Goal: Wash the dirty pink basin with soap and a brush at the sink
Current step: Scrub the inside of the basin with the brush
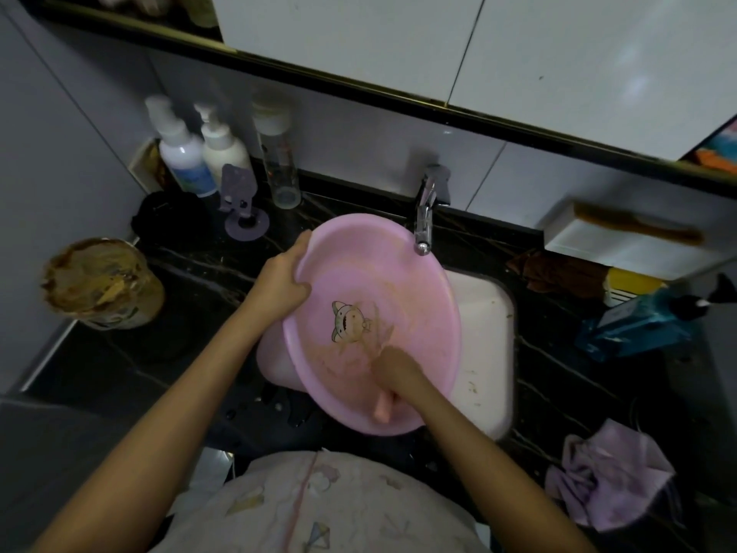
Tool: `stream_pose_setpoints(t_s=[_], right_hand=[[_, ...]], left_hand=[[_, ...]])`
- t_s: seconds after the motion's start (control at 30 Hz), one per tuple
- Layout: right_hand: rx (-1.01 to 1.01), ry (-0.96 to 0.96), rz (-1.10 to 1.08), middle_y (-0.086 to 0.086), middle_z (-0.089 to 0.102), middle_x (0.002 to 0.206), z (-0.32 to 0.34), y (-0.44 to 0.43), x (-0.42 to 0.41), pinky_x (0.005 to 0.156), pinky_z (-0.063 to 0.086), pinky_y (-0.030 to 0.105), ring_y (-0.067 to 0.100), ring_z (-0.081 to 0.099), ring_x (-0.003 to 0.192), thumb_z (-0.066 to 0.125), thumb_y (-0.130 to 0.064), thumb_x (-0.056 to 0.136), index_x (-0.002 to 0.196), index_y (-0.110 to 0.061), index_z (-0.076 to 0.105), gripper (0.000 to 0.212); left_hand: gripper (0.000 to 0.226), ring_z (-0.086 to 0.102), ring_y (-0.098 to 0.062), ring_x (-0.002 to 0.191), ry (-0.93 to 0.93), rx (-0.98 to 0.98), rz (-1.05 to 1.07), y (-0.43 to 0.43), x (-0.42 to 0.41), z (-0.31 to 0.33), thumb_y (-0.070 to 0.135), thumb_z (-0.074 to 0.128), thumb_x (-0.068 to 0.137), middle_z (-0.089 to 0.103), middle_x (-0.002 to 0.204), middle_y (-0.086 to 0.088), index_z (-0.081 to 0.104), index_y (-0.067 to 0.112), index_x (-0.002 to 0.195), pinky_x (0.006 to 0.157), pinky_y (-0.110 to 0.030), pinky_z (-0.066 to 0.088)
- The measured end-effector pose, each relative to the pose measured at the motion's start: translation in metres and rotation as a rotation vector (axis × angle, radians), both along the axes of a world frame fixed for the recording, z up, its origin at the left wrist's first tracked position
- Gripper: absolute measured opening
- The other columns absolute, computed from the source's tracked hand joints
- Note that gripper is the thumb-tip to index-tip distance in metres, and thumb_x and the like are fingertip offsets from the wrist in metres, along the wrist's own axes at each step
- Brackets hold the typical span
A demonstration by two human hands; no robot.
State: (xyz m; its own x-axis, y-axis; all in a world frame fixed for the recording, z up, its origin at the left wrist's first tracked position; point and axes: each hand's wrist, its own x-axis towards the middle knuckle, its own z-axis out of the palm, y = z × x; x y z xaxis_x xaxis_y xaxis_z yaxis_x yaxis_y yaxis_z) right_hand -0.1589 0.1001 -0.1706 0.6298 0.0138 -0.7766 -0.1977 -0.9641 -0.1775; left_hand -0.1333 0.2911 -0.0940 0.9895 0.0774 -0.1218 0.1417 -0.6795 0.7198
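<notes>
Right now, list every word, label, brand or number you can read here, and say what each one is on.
Nothing here can be read as text.
White pump bottle, blue label: too blurred to read.
Blue box, printed sides: too blurred to read.
Brown-smeared tin, label: too blurred to read.
Pink basin: only a cartoon cat picture, no words.

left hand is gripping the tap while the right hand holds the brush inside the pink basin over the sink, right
Not quite. The left hand grips the rim of the pink basin, not the tap, which no hand touches. The head view shows this. The rest is right: the right hand holds the brush inside the basin, over the sink.
</notes>
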Motion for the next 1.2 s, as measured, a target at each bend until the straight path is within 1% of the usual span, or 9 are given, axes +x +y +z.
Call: stream_pose_setpoints(t_s=[0.07, 0.17, 0.27, 0.53, 0.7, 0.83, 0.93, 1.03, 1.2], right_hand=[[0.091, 0.028, 0.108, 0.019, 0.056, 0.125, 0.003, 0.015, -0.017, 0.081, 0.045, 0.032, 0.030, 0.057, 0.111, 0.037, -0.015, 0.098, 0.128, 0.005, 0.046, 0.037], [0.193, -0.136, 0.160, 0.022, 0.047, 0.134, 0.000, 0.021, -0.006, 0.081, 0.044, 0.034, 0.031, 0.054, 0.114, 0.035, -0.023, 0.100, 0.150, -0.005, 0.007, 0.059], [0.078, -0.335, 0.246, 0.018, 0.056, 0.120, -0.010, -0.004, 0.028, 0.071, 0.043, 0.033, 0.028, 0.059, 0.095, 0.030, -0.023, 0.101, 0.152, -0.024, -0.005, 0.062], [-0.316, -0.290, 0.555, 0.011, 0.054, 0.123, 0.004, -0.089, 0.031, 0.078, 0.047, 0.033, 0.028, 0.058, 0.105, 0.028, -0.025, 0.102, 0.152, -0.029, 0.006, 0.055], [0.227, 0.137, 0.526, 0.012, 0.058, 0.127, 0.015, -0.070, -0.010, 0.087, 0.048, 0.029, 0.025, 0.059, 0.105, 0.032, -0.025, 0.101, 0.145, -0.027, 0.035, 0.045], [0.515, -0.028, 0.462, 0.010, 0.048, 0.141, 0.012, -0.022, -0.024, 0.095, 0.038, 0.029, 0.025, 0.049, 0.122, 0.036, -0.020, 0.100, 0.148, -0.030, 0.027, 0.049], [0.346, -0.254, 0.465, 0.021, 0.057, 0.122, 0.000, 0.000, -0.016, 0.072, 0.038, 0.032, 0.034, 0.058, 0.103, 0.035, -0.014, 0.098, 0.151, -0.029, 0.014, 0.059], [0.061, -0.261, 0.238, 0.018, 0.053, 0.126, -0.007, -0.015, -0.012, 0.079, 0.044, 0.036, 0.031, 0.057, 0.107, 0.034, -0.013, 0.098, 0.152, -0.020, 0.007, 0.060], [0.054, 0.007, 0.250, 0.016, 0.052, 0.130, 0.004, -0.015, -0.036, 0.081, 0.041, 0.030, 0.029, 0.053, 0.114, 0.039, -0.018, 0.097, 0.129, -0.003, 0.045, 0.036]], left_hand=[[0.082, 0.049, -0.028, 0.121, -0.014, 0.003, 0.000, -0.001, 0.001, 0.002, -0.009, 0.054, 0.080, 0.047, 0.137, -0.017, 0.018, 0.013, 0.149, 0.090, -0.021, 0.035], [0.082, 0.048, -0.030, 0.122, -0.006, 0.011, -0.003, 0.000, 0.001, 0.001, -0.008, 0.055, 0.080, 0.046, 0.137, -0.019, 0.017, 0.013, 0.150, 0.091, -0.022, 0.035], [0.084, 0.049, -0.031, 0.120, 0.006, 0.026, -0.009, 0.002, 0.000, 0.000, -0.007, 0.055, 0.079, 0.047, 0.135, -0.020, 0.016, 0.014, 0.150, 0.090, -0.024, 0.037], [0.078, 0.048, -0.032, 0.122, -0.048, -0.003, 0.042, -0.003, -0.009, 0.001, -0.009, 0.053, 0.081, 0.047, 0.136, -0.020, 0.021, 0.012, 0.149, 0.088, -0.020, 0.034], [0.076, 0.054, -0.028, 0.111, -0.096, -0.025, 0.079, -0.009, -0.011, 0.004, -0.010, 0.052, 0.080, 0.051, 0.133, -0.021, 0.025, 0.012, 0.147, 0.080, -0.020, 0.037], [0.076, 0.055, -0.033, 0.108, -0.110, 0.002, 0.073, -0.010, -0.012, 0.002, -0.011, 0.052, 0.079, 0.053, 0.129, -0.023, 0.025, 0.011, 0.147, 0.079, -0.024, 0.038], [0.079, 0.055, -0.036, 0.108, -0.093, 0.007, 0.087, -0.002, -0.014, -0.005, -0.011, 0.053, 0.078, 0.055, 0.124, -0.023, 0.023, 0.012, 0.148, 0.080, -0.025, 0.038], [0.081, 0.052, -0.032, 0.113, -0.084, -0.012, 0.097, 0.004, -0.018, -0.009, -0.011, 0.054, 0.077, 0.053, 0.128, -0.021, 0.024, 0.012, 0.148, 0.084, -0.023, 0.036], [0.080, 0.051, -0.019, 0.102, -0.119, -0.049, 0.097, -0.001, -0.019, -0.005, -0.012, 0.053, 0.077, 0.056, 0.122, -0.019, 0.026, 0.014, 0.148, 0.081, -0.024, 0.038]])
